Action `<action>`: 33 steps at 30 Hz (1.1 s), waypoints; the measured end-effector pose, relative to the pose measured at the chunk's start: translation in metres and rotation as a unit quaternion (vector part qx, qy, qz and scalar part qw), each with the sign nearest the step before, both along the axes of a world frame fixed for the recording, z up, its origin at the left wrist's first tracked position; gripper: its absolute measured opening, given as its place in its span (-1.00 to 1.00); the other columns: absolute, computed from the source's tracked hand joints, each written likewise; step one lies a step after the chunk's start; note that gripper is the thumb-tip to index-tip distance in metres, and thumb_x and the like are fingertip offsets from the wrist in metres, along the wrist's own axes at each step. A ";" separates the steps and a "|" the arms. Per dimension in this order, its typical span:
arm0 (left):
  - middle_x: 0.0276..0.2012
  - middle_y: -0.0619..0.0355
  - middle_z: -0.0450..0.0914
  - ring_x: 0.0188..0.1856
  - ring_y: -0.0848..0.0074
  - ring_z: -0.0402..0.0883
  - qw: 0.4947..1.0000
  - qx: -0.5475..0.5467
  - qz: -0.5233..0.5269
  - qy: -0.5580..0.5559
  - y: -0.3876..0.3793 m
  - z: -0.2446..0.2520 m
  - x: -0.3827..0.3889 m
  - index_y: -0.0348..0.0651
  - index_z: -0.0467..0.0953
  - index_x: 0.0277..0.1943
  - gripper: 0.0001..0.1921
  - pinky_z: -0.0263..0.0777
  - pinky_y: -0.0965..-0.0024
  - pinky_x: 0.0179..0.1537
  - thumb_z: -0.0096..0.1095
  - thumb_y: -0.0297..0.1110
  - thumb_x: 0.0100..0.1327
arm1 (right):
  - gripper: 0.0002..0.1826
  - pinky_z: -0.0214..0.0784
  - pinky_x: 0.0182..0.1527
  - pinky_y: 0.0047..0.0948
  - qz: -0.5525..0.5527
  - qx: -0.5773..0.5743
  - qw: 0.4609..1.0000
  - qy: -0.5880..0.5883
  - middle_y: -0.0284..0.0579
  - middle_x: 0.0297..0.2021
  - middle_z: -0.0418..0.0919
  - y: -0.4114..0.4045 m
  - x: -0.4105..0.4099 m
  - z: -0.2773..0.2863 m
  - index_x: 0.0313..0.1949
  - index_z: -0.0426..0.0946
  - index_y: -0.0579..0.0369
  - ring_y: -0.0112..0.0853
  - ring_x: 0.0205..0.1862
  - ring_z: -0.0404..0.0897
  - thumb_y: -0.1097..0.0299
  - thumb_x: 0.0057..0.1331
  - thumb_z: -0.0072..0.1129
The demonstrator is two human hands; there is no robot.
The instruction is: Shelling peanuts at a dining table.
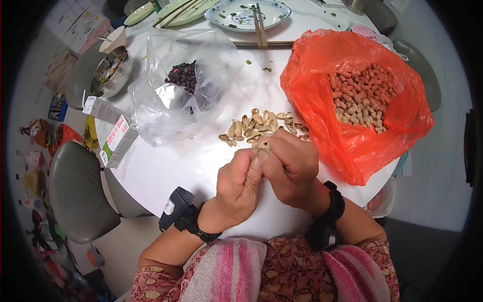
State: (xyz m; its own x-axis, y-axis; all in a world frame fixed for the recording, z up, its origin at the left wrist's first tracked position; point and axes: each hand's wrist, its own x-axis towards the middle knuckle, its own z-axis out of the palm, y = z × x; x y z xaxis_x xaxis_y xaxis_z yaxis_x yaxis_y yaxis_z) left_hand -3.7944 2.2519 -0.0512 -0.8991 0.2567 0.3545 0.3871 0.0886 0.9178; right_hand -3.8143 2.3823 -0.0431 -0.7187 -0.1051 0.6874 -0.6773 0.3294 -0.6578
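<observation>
Between the fingertips of my left hand (238,177) and my right hand (293,166) is a peanut in its shell (265,145), with a small dark hole at its end. Both thumbs press together against it, and my fingers hide most of it. Just beyond my hands, split peanut shells (260,124) lie in a loose pile on the white table (173,166). To the right stands an open red plastic bag (313,98) full of unshelled peanuts (362,94). A clear plastic bag (215,64) on the left holds dark shelled kernels (182,76).
At the left edge are two drink cartons (120,141) and a steel bowl (113,73) with food remains. A blue-and-white dish (226,17) with chopsticks (259,28) and green plates (185,11) sit at the back. Grey chairs (81,192) surround the table.
</observation>
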 end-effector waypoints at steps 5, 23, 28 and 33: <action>-0.55 0.30 0.41 -0.54 0.76 0.32 0.999 0.006 0.024 0.047 0.002 -0.005 -0.001 -0.36 0.41 -0.20 -0.76 0.22 0.67 -0.52 -0.15 -0.33 0.42 | -0.80 0.06 -0.69 -0.34 -0.040 0.037 0.997 0.053 -0.15 -0.71 0.17 -0.005 0.001 -0.001 -0.64 0.24 0.16 -0.28 -0.71 0.22 0.54 0.06 0.05; -0.54 0.33 0.33 -0.55 0.77 0.22 0.996 0.057 -0.013 -0.061 -0.005 -0.008 -0.002 -0.31 0.37 -0.18 -0.80 0.12 0.66 -0.54 -0.15 -0.34 0.43 | -0.88 0.18 -0.54 -0.44 0.102 -0.133 0.965 -0.201 -0.16 -0.63 0.31 -0.002 0.000 0.000 -0.51 0.37 0.27 -0.40 -0.60 0.32 0.53 0.19 0.03; -0.42 0.28 0.41 -0.43 0.75 0.33 0.974 0.115 -0.045 -0.191 -0.005 -0.006 0.004 -0.33 0.38 -0.16 -0.78 0.24 0.66 -0.43 -0.13 -0.32 0.42 | -0.87 0.17 -0.59 -0.34 0.012 0.010 1.000 -0.021 -0.14 -0.64 0.26 -0.004 0.001 -0.002 -0.56 0.30 0.19 -0.28 -0.63 0.30 0.54 0.13 0.01; -0.43 0.29 0.43 -0.43 0.75 0.35 0.961 0.163 -0.038 -0.220 -0.004 -0.004 0.001 -0.26 0.39 -0.23 -0.78 0.26 0.66 -0.44 -0.13 -0.28 0.42 | -0.92 0.16 -0.63 -0.32 -0.023 0.066 0.997 0.042 -0.12 -0.60 0.30 -0.007 0.000 -0.006 -0.50 0.34 0.19 -0.25 -0.64 0.33 0.51 0.11 0.02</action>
State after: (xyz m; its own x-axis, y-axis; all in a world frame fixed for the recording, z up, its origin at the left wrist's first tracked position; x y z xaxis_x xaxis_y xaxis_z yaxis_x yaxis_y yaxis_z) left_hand -3.7931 2.2477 -0.0554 -0.9635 0.2672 0.0169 -0.0510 -0.2449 0.9682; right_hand -3.8139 2.3756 -0.0491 -0.6659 -0.1660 0.7274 -0.7097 0.4417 -0.5489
